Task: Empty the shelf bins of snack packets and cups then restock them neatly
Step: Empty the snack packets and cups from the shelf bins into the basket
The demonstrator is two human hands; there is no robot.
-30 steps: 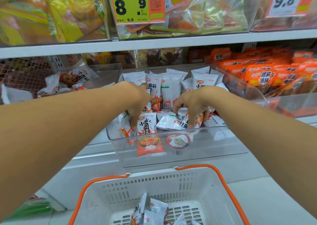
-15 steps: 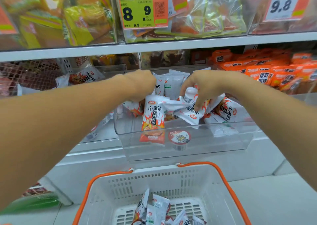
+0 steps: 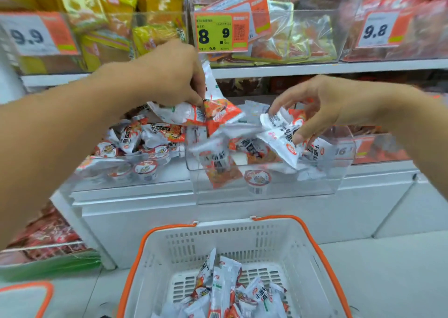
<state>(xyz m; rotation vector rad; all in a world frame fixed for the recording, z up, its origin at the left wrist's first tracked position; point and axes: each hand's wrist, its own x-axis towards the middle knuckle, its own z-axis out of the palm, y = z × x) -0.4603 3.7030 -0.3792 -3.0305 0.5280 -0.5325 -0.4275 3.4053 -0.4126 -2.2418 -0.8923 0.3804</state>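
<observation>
Both hands, the left hand (image 3: 169, 75) and the right hand (image 3: 312, 104), are clenched on bunched snack packets (image 3: 278, 133), lifted above the clear bin (image 3: 266, 191) for dropping into the basket (image 3: 242, 240) below.

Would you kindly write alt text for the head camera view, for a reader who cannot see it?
Both hands lift snack packets from a clear shelf bin: the left hand grips a bunch of packets, the right hand a white packet. Below stands a white basket with orange handles, partly filled with packets.
</observation>
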